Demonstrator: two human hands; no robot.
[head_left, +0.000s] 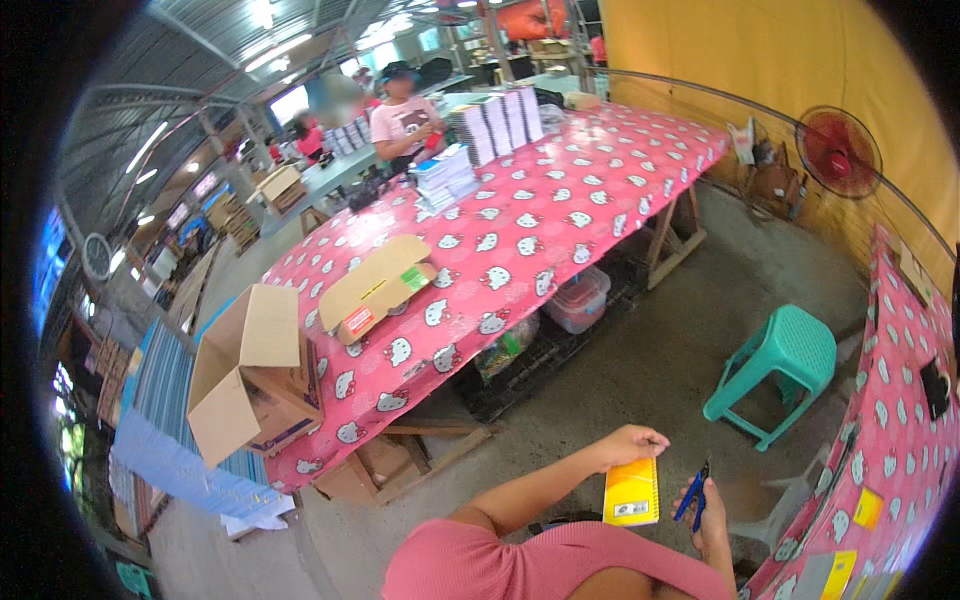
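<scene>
A yellow spiral notebook [620,490] with a white label at its lower edge is in front of my body, its coil along the right side. My left hand [632,447] is closed at the notebook's top edge, fingers pinched near the upper end of the coil; the exact grip is partly hidden. To the right of the notebook, my right hand [714,520] is wrapped round blue-handled pliers [690,501]. The dark tips of the pliers point up, apart from the notebook.
A pink-covered table [540,235] ahead bears an open carton [255,370], a cardboard piece [375,285] and book stacks [490,130]. A green stool [780,360] and fan [838,152] are to the right. Another pink-covered table [850,500] holds yellow notebooks. A person [400,120] stands beyond.
</scene>
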